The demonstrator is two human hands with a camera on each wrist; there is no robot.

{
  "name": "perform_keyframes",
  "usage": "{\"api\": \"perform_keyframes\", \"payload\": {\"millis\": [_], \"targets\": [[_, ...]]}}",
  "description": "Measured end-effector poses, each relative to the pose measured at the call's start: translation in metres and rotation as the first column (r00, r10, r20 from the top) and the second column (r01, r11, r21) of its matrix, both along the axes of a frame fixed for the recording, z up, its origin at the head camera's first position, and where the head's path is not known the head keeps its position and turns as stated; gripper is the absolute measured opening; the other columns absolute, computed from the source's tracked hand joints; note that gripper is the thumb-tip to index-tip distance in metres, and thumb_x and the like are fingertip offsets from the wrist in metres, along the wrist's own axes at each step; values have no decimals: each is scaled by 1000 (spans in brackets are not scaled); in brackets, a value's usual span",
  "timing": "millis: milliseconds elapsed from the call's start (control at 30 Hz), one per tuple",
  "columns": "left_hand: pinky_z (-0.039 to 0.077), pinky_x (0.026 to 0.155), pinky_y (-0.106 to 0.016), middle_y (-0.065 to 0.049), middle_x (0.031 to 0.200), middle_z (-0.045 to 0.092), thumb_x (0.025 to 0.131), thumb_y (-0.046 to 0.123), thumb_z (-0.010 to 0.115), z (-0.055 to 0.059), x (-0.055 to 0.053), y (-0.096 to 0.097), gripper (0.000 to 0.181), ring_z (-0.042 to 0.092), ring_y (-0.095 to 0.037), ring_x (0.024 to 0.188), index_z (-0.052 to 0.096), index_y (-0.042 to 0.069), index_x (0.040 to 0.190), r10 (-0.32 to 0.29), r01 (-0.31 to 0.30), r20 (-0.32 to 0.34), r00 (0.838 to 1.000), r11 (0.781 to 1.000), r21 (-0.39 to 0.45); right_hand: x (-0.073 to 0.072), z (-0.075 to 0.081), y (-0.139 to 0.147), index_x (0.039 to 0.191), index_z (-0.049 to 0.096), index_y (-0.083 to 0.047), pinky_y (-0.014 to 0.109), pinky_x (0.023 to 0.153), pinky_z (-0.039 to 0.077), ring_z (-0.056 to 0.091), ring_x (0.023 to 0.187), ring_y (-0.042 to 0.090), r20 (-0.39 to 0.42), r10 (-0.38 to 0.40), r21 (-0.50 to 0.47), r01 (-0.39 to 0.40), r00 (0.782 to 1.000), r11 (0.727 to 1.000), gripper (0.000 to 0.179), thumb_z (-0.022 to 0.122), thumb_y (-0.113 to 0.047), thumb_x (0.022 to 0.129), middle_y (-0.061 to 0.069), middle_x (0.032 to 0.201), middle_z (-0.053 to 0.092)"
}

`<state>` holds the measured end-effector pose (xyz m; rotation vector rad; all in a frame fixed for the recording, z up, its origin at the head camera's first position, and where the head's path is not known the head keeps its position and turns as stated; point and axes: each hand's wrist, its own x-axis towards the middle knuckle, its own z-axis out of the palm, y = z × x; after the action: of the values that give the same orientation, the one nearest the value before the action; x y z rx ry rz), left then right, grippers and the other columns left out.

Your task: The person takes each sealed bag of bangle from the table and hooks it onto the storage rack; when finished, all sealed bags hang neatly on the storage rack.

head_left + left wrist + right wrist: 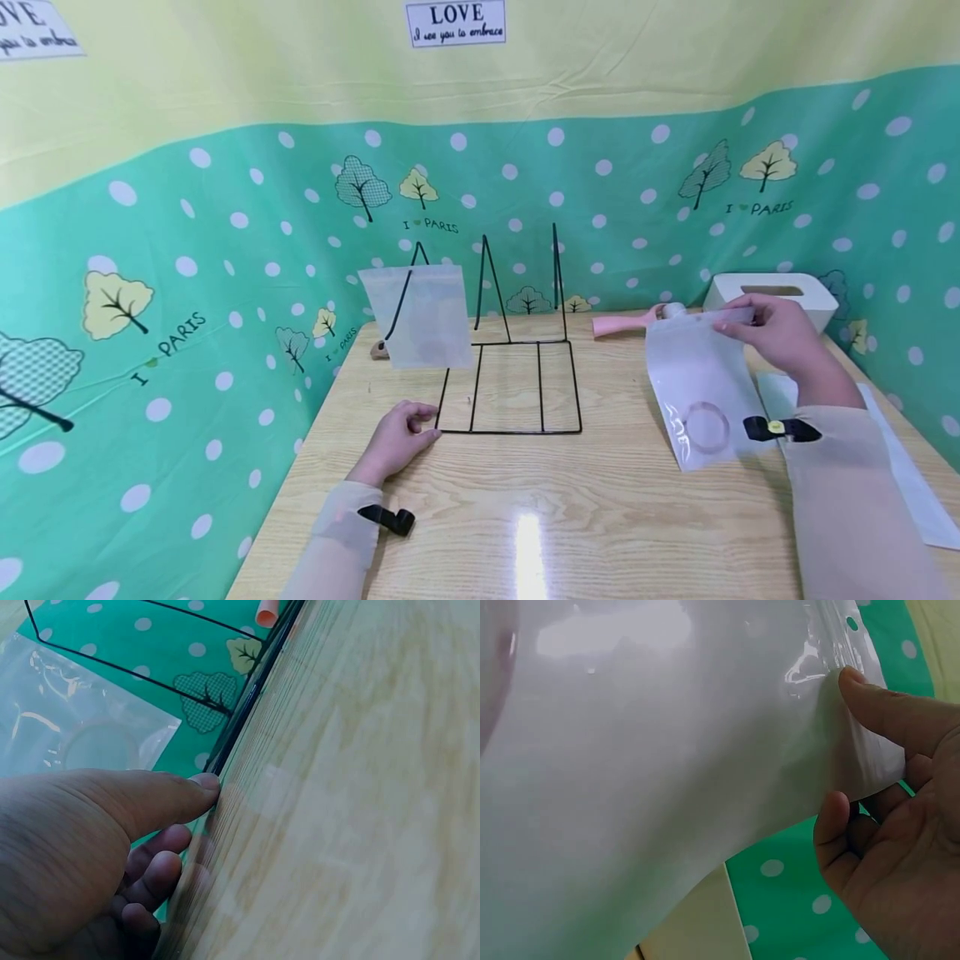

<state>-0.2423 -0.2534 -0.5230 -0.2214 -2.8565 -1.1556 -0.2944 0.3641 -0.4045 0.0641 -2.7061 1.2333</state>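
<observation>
While the right grip (780,335) pinches a bag (697,375) hanging lengthwise below it, the left grip (397,438) holds a rack (540,387).

Your black wire rack (510,432) stands on the tabletop (615,508), a translucent bag (438,321) hung at its left. You hold a second bag (693,375), tilted, rightward.

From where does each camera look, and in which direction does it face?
Head: head-worn, facing forward and down at the black wire rack; left hand, right hand and sleeves show.
Left wrist: worn there, facing the left hand at the rack's corner.
Right wrist: worn there, facing the right hand pinching a plastic bag.
Head and left wrist share the pink handle.
</observation>
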Motion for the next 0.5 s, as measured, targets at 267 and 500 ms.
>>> {"api": "perform_keyframes", "payload": {"millis": [267,500], "targets": [[45,77,-35,4,106,63,91,20,85,0,-1,0,36,53,-15,82,75,19,125,-2,2,3,1000,1000,8,10,13,-4,124,70,-4,23,70,54,59,89,17,-78,17,-8,-18,997,1000,45,75,-41,98,10,109,68],[45,77,-36,4,105,63,91,20,85,0,-1,0,36,53,-16,82,75,19,125,-1,1,2,1000,1000,3,20,23,-4,120,71,-4,23,68,55,61,85,12,-101,12,4,-12,995,1000,42,76,-40,98,2,102,69]]}}
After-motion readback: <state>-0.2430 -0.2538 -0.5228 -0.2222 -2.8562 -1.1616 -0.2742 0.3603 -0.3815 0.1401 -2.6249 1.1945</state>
